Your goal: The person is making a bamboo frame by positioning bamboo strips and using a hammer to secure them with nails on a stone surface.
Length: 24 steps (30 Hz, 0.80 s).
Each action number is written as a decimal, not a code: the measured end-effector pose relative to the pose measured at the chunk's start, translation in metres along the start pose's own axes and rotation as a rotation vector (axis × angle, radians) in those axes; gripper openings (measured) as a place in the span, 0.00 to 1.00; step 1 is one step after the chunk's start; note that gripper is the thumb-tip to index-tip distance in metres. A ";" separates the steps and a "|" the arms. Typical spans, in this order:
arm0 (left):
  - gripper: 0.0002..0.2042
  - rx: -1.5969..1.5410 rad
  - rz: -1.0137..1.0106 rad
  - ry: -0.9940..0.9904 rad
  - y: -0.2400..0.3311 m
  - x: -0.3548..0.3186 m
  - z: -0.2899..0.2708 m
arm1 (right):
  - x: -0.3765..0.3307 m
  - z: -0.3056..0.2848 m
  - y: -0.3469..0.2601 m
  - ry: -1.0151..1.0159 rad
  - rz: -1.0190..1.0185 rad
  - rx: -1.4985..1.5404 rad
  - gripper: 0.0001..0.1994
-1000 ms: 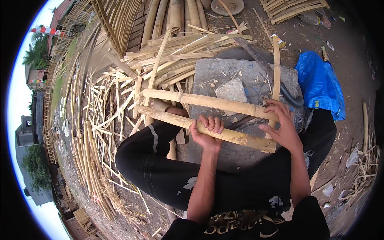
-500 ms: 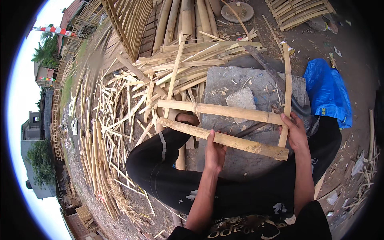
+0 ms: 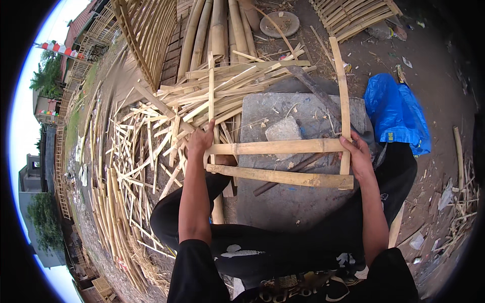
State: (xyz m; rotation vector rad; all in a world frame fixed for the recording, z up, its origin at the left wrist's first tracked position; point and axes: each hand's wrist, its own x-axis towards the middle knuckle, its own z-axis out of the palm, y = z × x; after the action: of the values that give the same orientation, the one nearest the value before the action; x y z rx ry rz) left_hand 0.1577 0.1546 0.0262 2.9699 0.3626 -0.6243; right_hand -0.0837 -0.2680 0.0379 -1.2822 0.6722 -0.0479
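At the far left, slim bamboo poles [image 3: 113, 217] lie in a bundle on the ground; beside them spreads a heap of split strips [image 3: 237, 78], loose and crossing every way; the left hand [image 3: 200, 140] grasps a bamboo frame [image 3: 275, 147] at its left upright, thumb pointing up along the strip; the frame (two crosspieces between two longer uprights) is held over a grey slab [image 3: 273, 209], its crosspieces running nearly level from one hand to the other; whether it touches the slab I cannot tell; on the slab sit a pale stone block [image 3: 284, 130], a dark rod [image 3: 305, 162] partly hidden under the frame, and a dark curved tool [image 3: 316, 88]; the right hand's [image 3: 357, 154] grip is closed on the joint of upper crosspiece and right upright, thumb on top; a blue sheet [image 3: 396, 113] lies crumpled at the right.
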 end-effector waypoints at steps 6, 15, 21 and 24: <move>0.51 -0.244 0.100 -0.283 -0.009 0.049 0.026 | 0.001 0.002 0.005 0.057 -0.158 -0.200 0.17; 0.37 -0.232 0.358 -0.352 0.019 -0.009 -0.033 | 0.002 0.009 -0.002 0.002 -0.215 -0.108 0.17; 0.28 -0.164 0.434 0.033 0.001 -0.003 -0.069 | 0.018 -0.003 0.004 0.054 -0.184 -0.094 0.19; 0.29 -0.353 0.204 -0.211 -0.012 -0.005 -0.094 | 0.022 -0.011 0.005 0.038 -0.184 -0.111 0.20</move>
State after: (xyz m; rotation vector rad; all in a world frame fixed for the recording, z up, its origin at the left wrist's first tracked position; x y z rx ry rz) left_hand 0.1865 0.1777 0.1136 2.5357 0.1330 -0.7515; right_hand -0.0727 -0.2845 0.0223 -1.4501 0.5941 -0.1880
